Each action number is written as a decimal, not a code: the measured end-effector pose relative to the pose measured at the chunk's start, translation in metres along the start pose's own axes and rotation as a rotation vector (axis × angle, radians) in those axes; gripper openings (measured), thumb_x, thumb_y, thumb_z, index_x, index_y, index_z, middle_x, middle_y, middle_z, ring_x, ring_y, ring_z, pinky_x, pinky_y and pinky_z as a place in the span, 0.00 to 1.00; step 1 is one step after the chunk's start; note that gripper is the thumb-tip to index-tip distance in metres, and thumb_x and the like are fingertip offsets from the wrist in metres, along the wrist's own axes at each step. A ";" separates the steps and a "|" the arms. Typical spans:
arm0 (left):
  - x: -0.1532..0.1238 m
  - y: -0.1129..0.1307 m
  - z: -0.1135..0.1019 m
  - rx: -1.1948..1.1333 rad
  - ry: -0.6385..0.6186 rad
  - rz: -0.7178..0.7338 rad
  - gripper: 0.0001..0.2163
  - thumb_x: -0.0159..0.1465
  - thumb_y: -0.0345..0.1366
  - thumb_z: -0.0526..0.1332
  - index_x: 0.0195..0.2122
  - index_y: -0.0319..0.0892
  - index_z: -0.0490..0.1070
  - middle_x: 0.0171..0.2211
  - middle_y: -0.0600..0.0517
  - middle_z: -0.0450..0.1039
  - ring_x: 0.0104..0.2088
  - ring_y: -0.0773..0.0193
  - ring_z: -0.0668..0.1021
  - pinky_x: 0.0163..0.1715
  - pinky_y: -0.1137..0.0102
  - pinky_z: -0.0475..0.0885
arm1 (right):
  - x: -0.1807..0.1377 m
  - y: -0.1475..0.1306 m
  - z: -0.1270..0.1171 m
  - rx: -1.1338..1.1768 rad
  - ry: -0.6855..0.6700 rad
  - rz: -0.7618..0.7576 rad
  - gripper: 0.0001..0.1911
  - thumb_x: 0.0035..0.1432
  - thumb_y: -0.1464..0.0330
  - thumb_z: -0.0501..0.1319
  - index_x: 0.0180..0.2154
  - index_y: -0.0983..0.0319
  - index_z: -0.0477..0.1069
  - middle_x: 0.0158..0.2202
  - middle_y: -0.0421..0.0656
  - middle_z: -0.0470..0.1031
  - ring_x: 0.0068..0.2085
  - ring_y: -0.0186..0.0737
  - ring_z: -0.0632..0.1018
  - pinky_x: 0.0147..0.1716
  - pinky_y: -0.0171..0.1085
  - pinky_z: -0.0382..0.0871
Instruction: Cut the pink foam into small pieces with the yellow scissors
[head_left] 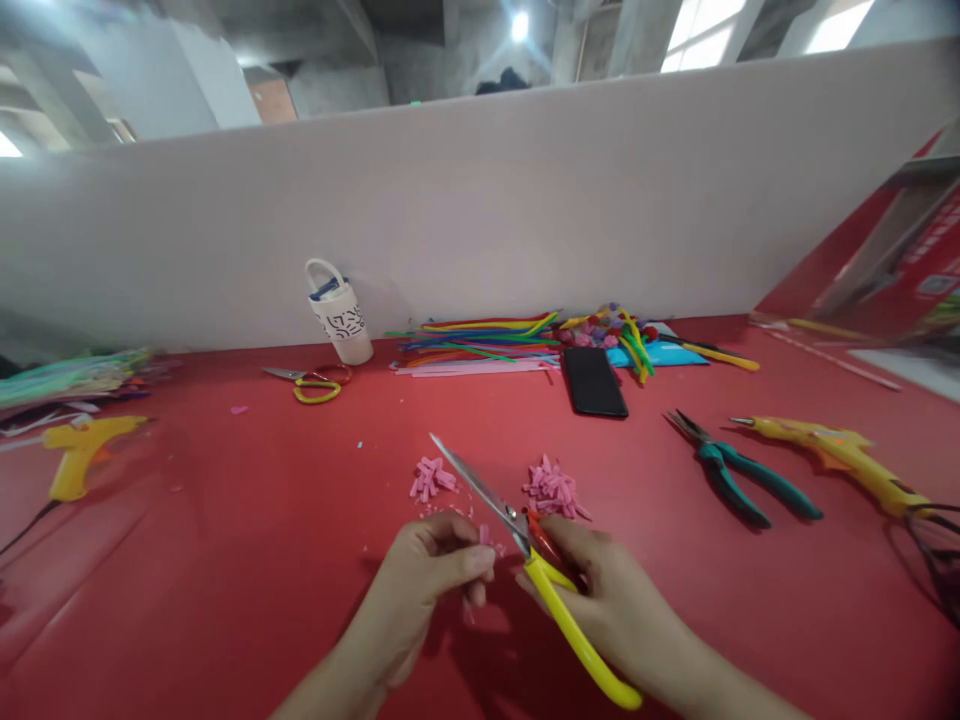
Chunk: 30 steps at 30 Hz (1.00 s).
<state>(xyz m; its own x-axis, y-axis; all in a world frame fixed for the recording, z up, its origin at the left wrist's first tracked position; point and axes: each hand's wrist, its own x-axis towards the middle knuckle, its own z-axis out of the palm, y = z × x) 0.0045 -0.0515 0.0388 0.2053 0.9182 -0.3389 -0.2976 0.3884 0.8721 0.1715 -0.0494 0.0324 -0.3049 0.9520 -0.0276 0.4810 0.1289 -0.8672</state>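
Note:
My right hand (607,590) is closed on a pair of scissors (559,600) with a yellow and a red handle. Their blades look nearly together and point up and left. My left hand (442,570) pinches a small pink strip (484,534) between thumb and forefinger, just left of the blades. Beyond it lies a small pile of cut pink pieces (433,479), with tiny pink scraps strewn below. A larger pile of pink pieces (555,489) lies beyond my right hand.
On the red table (262,560) are pliers (735,465), glue guns (832,450) (82,445) at both sides, a black phone (595,381), coloured pipe cleaners (480,340), a second pair of scissors (315,385) and a white cup (341,320). A pale partition (480,210) stands behind.

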 end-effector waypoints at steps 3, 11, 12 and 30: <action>0.001 -0.009 0.003 0.092 -0.047 -0.045 0.06 0.45 0.31 0.64 0.20 0.37 0.67 0.15 0.55 0.67 0.13 0.73 0.68 0.14 0.77 0.62 | 0.000 -0.004 0.005 0.196 -0.042 0.070 0.07 0.45 0.70 0.52 0.22 0.60 0.53 0.18 0.33 0.52 0.21 0.28 0.56 0.18 0.28 0.52; 0.001 -0.020 0.014 0.197 -0.014 -0.019 0.08 0.41 0.33 0.66 0.19 0.38 0.67 0.13 0.57 0.65 0.12 0.74 0.66 0.13 0.77 0.63 | -0.002 -0.009 0.006 0.239 -0.040 0.058 0.10 0.42 0.71 0.55 0.19 0.60 0.52 0.18 0.32 0.51 0.20 0.27 0.55 0.16 0.27 0.49; 0.001 -0.019 0.015 0.214 -0.009 -0.004 0.07 0.41 0.33 0.66 0.19 0.38 0.68 0.14 0.57 0.66 0.12 0.74 0.66 0.14 0.77 0.63 | -0.002 -0.008 0.007 0.226 -0.027 0.057 0.10 0.42 0.72 0.54 0.19 0.60 0.51 0.17 0.32 0.50 0.20 0.27 0.54 0.16 0.27 0.48; 0.000 0.017 -0.009 0.008 0.164 0.277 0.03 0.54 0.32 0.58 0.26 0.37 0.69 0.22 0.53 0.69 0.24 0.70 0.70 0.28 0.75 0.65 | -0.008 0.002 -0.007 -0.548 -0.039 -0.134 0.14 0.50 0.55 0.52 0.28 0.59 0.56 0.22 0.39 0.69 0.20 0.36 0.67 0.18 0.32 0.49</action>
<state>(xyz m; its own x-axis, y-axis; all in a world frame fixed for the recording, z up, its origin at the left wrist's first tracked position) -0.0090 -0.0444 0.0504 -0.0355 0.9895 -0.1398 -0.3139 0.1218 0.9416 0.1806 -0.0543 0.0339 -0.4178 0.9077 0.0379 0.7894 0.3834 -0.4794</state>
